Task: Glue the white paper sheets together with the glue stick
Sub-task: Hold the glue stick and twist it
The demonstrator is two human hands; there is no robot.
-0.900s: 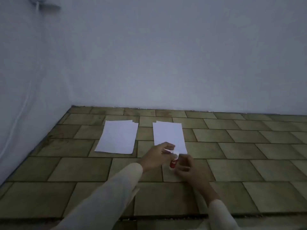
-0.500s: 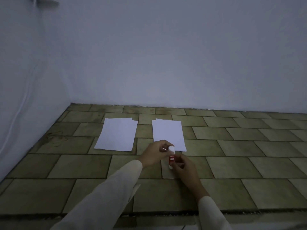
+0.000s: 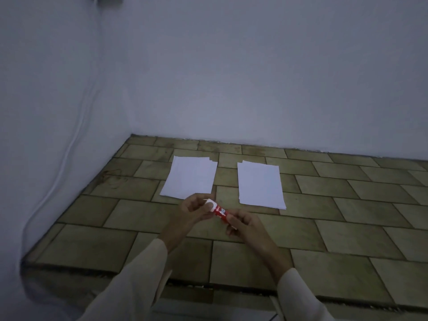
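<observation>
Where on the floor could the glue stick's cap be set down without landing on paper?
Bare tiles lie in the strip between the left paper stack and the right paper stack, on the wide floor right of the right stack, and near the left wall. It is crowded just under the left hand and right hand holding the glue stick.

Glue stick (image 3: 220, 211): label print too small to read; lower end buried in right hand (image 3: 245, 225), cap end partly covered by left hand (image 3: 196, 210) fingers. Both sleeves cut off at bottom edge. Sheet count in either paper stack (image 3: 260, 184) unclear. White cable (image 3: 67, 154) leaves the top edge.
</observation>
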